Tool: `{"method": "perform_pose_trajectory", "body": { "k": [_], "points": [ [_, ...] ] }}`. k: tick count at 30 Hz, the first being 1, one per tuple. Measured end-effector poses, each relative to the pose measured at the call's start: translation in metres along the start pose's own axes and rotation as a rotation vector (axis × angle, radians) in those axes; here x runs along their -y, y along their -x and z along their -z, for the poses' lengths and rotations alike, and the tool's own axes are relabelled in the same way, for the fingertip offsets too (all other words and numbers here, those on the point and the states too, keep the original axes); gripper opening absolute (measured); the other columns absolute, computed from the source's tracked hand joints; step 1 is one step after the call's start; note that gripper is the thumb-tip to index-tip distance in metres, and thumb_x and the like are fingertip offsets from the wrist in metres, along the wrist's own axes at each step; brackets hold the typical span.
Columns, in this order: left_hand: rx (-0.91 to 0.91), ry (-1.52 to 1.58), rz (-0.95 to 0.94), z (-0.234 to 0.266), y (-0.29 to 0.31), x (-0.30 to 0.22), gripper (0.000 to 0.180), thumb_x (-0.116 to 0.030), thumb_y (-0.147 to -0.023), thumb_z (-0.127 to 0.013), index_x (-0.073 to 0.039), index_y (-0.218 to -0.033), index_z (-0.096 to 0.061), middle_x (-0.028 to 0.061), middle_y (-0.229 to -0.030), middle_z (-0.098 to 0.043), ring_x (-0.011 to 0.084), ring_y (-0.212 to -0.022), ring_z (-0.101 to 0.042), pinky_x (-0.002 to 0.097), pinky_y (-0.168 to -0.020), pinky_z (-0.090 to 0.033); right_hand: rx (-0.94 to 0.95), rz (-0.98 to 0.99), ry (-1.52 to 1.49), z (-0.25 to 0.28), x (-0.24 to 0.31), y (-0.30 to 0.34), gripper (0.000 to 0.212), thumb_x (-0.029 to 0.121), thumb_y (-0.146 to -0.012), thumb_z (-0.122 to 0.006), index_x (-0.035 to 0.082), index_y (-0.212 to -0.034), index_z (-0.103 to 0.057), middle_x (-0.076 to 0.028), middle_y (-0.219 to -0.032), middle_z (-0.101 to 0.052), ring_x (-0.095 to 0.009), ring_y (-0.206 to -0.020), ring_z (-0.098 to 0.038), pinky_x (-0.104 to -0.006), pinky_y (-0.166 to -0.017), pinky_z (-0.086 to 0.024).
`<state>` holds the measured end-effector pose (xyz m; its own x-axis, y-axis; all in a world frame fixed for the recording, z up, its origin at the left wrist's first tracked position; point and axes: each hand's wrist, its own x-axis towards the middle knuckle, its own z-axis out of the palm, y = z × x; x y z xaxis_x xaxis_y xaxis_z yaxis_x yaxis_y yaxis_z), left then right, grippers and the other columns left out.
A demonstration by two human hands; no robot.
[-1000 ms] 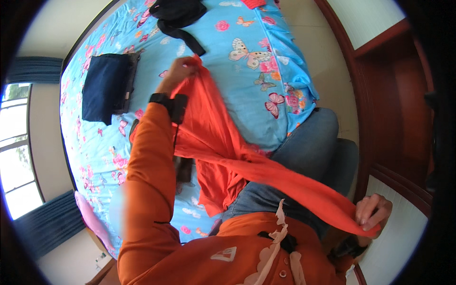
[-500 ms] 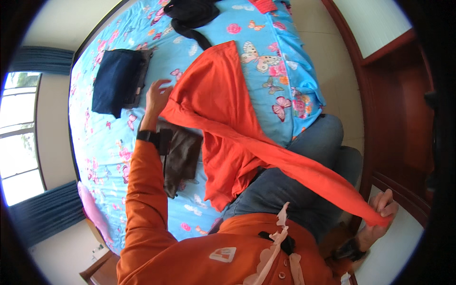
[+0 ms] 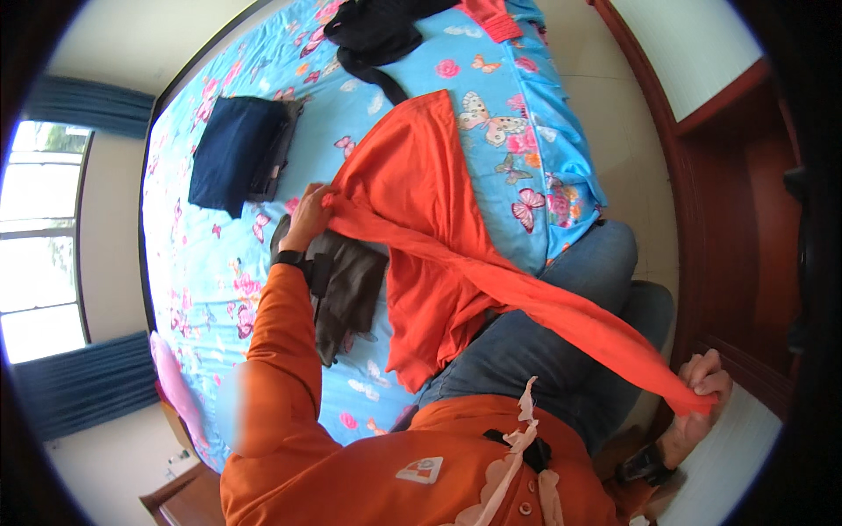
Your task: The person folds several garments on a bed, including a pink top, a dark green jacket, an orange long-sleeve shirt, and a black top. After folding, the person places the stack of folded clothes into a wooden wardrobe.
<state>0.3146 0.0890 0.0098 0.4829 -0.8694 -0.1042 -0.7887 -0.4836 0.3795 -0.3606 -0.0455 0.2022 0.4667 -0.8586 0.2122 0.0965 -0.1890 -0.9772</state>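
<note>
An orange-red long-sleeved top (image 3: 421, 188) lies partly on the bed and partly over my legs. One sleeve stretches across its body towards the lower right. At that sleeve's end, my right hand (image 3: 709, 386) has its fingers closed on the cuff, off the bed's side. My left hand (image 3: 309, 217) pinches the top's left edge, where the sleeve meets the body. Beneath my left wrist lies a dark brown folded garment (image 3: 346, 294), partly covered by my hand and the top.
Folded dark blue jeans (image 3: 230, 153) rest on a grey garment at the bed's left. Black clothing (image 3: 377, 35) and a coral knit piece (image 3: 491, 17) lie at the far end. A pink pillow (image 3: 175, 386) sits at lower left. Right of the bed stands a wooden cabinet (image 3: 732, 210).
My left hand has gone from fingers apart beside the top to closed on its left edge. My right hand still holds the cuff. The view has shifted slightly.
</note>
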Motion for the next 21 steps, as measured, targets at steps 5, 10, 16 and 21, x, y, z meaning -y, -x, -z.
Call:
{"method": "perform_pose_trajectory", "body": {
  "k": [5,10,16,21],
  "points": [
    [-0.161,-0.125,-0.044,0.053,0.005,-0.029,0.01,-0.003,-0.074,-0.065,-0.006,-0.083,-0.067,0.0134,-0.091,-0.058,0.0309,-0.085,-0.061,0.039,-0.072,-0.05,-0.047,-0.006,-0.02,0.002,0.0,0.007,0.015,0.014,-0.087,-0.066,0.01,-0.081,-0.053,-0.005,-0.074,-0.046,-0.011,-0.059,-0.046,-0.0221,-0.05,-0.036],
    [-0.553,-0.002,-0.107,0.129,-0.01,-0.091,0.013,-0.004,-0.08,-0.068,-0.007,-0.092,-0.071,0.0127,-0.088,-0.059,0.0236,-0.072,-0.063,0.034,-0.064,-0.051,-0.101,-0.072,-0.186,-0.001,-0.013,0.004,0.015,0.006,-0.08,-0.067,0.009,-0.078,-0.052,-0.006,-0.072,-0.045,-0.011,-0.058,-0.044,-0.0237,-0.049,-0.036],
    [-0.454,0.138,-0.397,0.098,-0.132,-0.193,0.02,-0.006,-0.079,-0.071,-0.007,-0.099,-0.071,0.0146,-0.093,-0.06,0.03,-0.085,-0.065,0.0375,-0.076,-0.053,-0.205,-0.063,-0.033,0.002,-0.006,0.012,0.016,-0.001,-0.078,-0.061,0.008,-0.075,-0.047,-0.005,-0.074,-0.043,-0.011,-0.058,-0.038,-0.0257,-0.053,-0.035],
    [-0.278,0.062,-0.373,0.012,-0.15,-0.22,0.063,-0.01,-0.075,-0.076,-0.006,-0.133,-0.051,0.0208,-0.119,-0.052,0.0374,-0.11,-0.056,0.0407,-0.09,-0.051,-0.166,-0.102,0.172,0.01,0.004,0.032,0.009,-0.002,-0.082,-0.055,0.007,-0.083,-0.053,-0.005,-0.079,-0.046,-0.012,-0.065,-0.043,-0.0251,-0.059,-0.037]
  ]
}}
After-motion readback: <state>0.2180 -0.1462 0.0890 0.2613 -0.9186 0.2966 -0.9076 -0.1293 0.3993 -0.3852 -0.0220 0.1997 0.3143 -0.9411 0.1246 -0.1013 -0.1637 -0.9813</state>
